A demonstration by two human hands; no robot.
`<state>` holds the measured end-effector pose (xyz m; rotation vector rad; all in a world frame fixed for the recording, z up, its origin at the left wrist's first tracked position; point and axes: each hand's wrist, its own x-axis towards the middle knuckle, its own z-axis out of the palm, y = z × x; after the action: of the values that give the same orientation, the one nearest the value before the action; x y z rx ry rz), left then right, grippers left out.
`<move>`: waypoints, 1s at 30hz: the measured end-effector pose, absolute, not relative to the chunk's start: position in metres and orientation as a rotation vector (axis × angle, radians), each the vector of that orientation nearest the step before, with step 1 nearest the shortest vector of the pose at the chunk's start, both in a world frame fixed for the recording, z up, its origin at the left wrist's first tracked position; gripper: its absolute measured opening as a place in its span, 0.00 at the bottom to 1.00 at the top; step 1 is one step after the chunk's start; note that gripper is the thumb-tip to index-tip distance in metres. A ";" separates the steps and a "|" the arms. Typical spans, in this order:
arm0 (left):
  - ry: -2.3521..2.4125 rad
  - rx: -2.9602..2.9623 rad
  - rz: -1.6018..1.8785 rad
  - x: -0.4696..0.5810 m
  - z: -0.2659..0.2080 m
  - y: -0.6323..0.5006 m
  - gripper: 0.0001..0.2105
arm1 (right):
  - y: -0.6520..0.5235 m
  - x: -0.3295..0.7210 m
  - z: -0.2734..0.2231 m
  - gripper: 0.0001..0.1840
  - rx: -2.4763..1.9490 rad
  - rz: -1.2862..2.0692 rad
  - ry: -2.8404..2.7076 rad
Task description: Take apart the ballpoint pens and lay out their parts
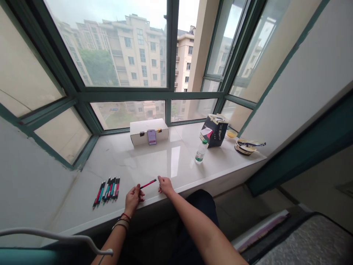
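Observation:
My left hand pinches a red pen with a black end, held at a slant just over the front of the sill. Close to the pen's black tip is my right hand, its fingers curled together; anything inside them is hidden or too small to make out. To the left, a row of several pens in red, teal, white and black lies side by side on the white windowsill.
A white box with a small purple packet against it stands by the window. Rightward are a green-capped bottle, a dark printed bag and a round bowl-like container. The sill's front edge runs beneath my hands.

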<state>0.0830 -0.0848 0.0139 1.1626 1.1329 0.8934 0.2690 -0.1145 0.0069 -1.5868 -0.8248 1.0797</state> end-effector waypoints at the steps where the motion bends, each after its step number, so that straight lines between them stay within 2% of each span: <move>1: 1.146 1.173 0.906 0.084 0.014 -0.085 0.23 | -0.115 0.269 0.007 0.27 -1.584 1.076 -0.824; 8: 1.257 1.498 0.881 0.076 0.019 -0.082 0.22 | -0.115 0.270 0.003 0.28 -1.558 1.070 -0.829; 14: 1.370 2.023 0.788 0.045 0.020 -0.071 0.12 | -0.116 0.271 0.002 0.27 -1.530 1.069 -0.860; 20: 1.492 2.295 0.632 0.052 0.013 -0.072 0.09 | -0.121 0.267 0.005 0.20 -1.534 1.069 -0.895; 26: 1.545 2.310 0.594 0.056 0.012 -0.070 0.09 | -0.111 0.265 0.008 0.13 -1.595 1.075 -0.978; 30: 1.533 2.288 0.578 0.056 0.012 -0.069 0.08 | -0.077 0.279 0.018 0.09 -1.718 0.854 -1.169</move>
<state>0.0559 -0.0685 0.0123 2.2882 1.5329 0.5783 0.2789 -0.0775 0.0181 -1.7183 -1.1688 0.8544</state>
